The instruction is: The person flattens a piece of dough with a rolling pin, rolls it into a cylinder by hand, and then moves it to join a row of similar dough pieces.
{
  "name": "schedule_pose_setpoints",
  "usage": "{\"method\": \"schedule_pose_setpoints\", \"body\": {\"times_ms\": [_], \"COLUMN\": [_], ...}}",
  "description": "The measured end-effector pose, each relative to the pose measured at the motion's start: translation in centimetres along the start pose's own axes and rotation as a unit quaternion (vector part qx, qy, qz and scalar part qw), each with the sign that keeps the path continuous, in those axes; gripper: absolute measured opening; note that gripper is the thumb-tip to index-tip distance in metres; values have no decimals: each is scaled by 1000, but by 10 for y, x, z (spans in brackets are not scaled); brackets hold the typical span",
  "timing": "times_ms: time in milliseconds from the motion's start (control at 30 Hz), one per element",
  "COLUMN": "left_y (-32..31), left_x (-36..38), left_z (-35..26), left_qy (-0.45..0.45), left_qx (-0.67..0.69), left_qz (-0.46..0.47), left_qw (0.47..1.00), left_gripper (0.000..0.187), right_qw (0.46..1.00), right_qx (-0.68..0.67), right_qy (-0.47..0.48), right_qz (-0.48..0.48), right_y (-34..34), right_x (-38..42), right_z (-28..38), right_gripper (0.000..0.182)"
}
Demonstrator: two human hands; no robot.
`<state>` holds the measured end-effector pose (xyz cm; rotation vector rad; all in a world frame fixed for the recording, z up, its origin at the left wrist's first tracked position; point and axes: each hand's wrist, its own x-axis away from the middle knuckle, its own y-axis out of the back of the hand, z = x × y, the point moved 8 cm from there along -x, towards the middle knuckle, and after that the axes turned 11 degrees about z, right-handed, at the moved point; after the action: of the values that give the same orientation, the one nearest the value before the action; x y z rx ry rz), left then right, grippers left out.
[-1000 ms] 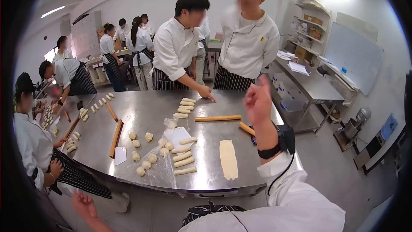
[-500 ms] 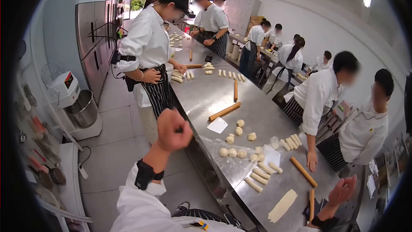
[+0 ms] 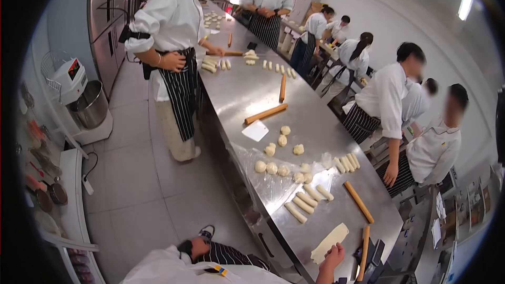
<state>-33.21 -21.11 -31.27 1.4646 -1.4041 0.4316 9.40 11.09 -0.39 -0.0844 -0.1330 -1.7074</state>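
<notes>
A flat, elongated sheet of dough (image 3: 327, 245) lies on the near end of the steel table. My right hand (image 3: 332, 257) is at its right edge, overlapping it in this view. Its fingers are curled in, and I cannot tell what is in them. Low in front of my striped apron is my left hand (image 3: 199, 248), below a black wristband, its fingers hidden. A rolling pin (image 3: 363, 255) rests to the right of my right hand, beside a dark device (image 3: 374, 256). Dough rolls (image 3: 304, 203) lie in a row beyond the sheet.
Another rolling pin (image 3: 359, 202) lies farther up the steel table (image 3: 231, 92). Dough balls (image 3: 271, 168) sit on plastic film, near a white scraper (image 3: 255, 131). One person (image 3: 168, 26) stands at the left side and another (image 3: 381, 97) at the right. A mixer (image 3: 87, 102) stands by the wall.
My left hand has dropped from above the table's left edge to my apron. My right hand has moved left to the dough sheet. The person at right has taken a hand off the tabletop.
</notes>
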Motion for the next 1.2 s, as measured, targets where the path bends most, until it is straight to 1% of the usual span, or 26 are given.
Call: {"method": "schedule_pose_setpoints", "body": {"times_ms": [33, 100, 133, 167, 200, 233, 300, 333, 367, 400, 467, 500, 567, 600, 633, 700, 767, 833, 867, 933, 967, 1033, 1067, 1133, 1167, 1200], "left_y": [44, 68, 87, 106, 118, 132, 143, 142, 137, 133, 122, 129, 120, 129, 147, 163, 186, 234, 245, 269, 270, 256, 245, 215, 206, 194], "left_x": [37, 12, 15, 20, 21, 28, 29, 23, 26, 32, 49, 47, 50, 50, 54, 10, -30, -13, -7, 6, 10, 19, 15, 10, 17, 19], "left_z": [-8, 30, 44, 57, 64, 66, 72, 72, 69, 60, 48, 51, 41, 47, 40, 59, 79, 57, 45, 27, 18, 4, 4, -1, 1, 1], "left_qy": [-4, -2, 9, 19, 30, 32, 11, -15, 2, 16, 72, 75, 9, 106, 93, 6, -70, -43, -43, -50, -49, -44, -39, -91, -80, -77], "left_qx": [24, -94, -114, -135, -140, -87, -7, 22, 55, 91, 165, 161, 58, 44, 9, -121, -173, -103, -107, 25, 20, 70, 62, -32, -39, -33], "left_qz": [-27, 27, -9, -45, -42, -81, -128, -139, -99, -58, 72, 73, 250, 240, 213, 145, 51, -3, -3, -65, -68, -52, -54, -19, -12, 23], "left_qw": [999, 995, 993, 990, 989, 992, 992, 990, 994, 994, 981, 981, 966, 964, 973, 982, 981, 994, 993, 996, 996, 995, 996, 995, 996, 996], "left_gripper": [44, 45, 45, 45, 45, 46, 47, 48, 48, 49, 51, 51, 64, 64, 62, 60, 58, 55, 55, 54, 54, 51, 51, 50, 50, 49], "right_qw": [1000, 992, 992, 981, 964, 966, 907, 897, 900, 880, 851, 853, 802, 789, 792, 817, 833, 897, 899, 913, 914, 912, 914, 908, 910, 892], "right_qx": [11, 17, 17, 55, 90, 86, 139, 152, 148, 157, 167, 165, 228, 231, 228, 228, 210, 140, 138, 116, 111, 191, 183, 203, 198, 230], "right_qy": [-16, 65, 53, 80, 108, 93, 180, 175, 171, 183, 191, 187, 332, 369, 363, 307, 296, 212, 211, 134, 134, 81, 77, 74, 61, 40], "right_qz": [0, 108, 110, 168, 226, 227, 355, 376, 372, 409, 460, 458, 442, 434, 435, 431, 416, 361, 358, 368, 366, 354, 353, 360, 359, 387], "right_y": [-5, -50, -61, -82, -107, -121, -171, -188, -203, -227, -274, -283, -302, -307, -307, -298, -280, -256, -252, -247, -247, -245, -243, -238, -234, -234], "right_x": [1, 3, 1, 3, 6, 8, 29, 36, 43, 57, 87, 91, 111, 115, 115, 108, 107, 97, 95, 87, 83, 73, 68, 61, 63, 65], "right_z": [2, 24, 19, 19, 18, 12, 15, 8, 9, 14, 40, 45, 63, 71, 69, 57, 47, 37, 36, 26, 28, 21, 19, 17, 19, 21], "right_gripper": [22, 21, 21, 21, 20, 20, 22, 24, 24, 25, 23, 23, 23, 20, 20, 15, 9, 8, 8, 7, 7, 8, 8, 11, 11, 12]}}
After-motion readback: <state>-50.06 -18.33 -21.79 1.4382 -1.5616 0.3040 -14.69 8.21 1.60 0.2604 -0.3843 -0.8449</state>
